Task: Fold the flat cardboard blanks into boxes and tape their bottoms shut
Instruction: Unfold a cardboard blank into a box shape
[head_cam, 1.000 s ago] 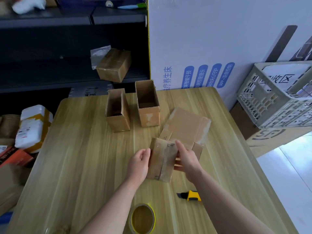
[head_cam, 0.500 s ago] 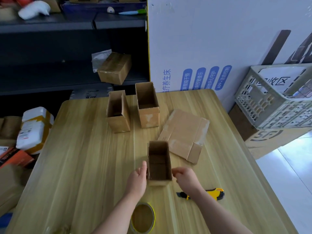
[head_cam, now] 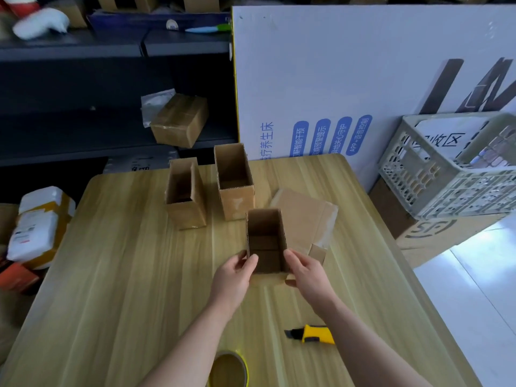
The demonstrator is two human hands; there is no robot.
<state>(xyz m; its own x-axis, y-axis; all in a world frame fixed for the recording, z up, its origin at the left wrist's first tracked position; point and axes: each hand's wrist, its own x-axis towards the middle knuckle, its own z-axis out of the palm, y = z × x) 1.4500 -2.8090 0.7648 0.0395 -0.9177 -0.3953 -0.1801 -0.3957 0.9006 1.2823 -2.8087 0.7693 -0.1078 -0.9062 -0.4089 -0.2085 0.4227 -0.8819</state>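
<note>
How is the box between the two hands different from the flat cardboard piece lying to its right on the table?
The held box stands upright, folded open with its inside showing; the flat blank lies collapsed on the table.
The left hand and right hand grip the held box at its near corners; nothing touches the flat blank.
The flat blank shows whitish patches along its right edge; the held box shows none.
Both are brown cardboard.

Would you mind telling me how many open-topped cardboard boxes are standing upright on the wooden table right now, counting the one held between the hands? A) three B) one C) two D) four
A: the held box stands between the left hand and right hand, with two more boxes behind it on the table; the flat blank is unfolded.
</note>
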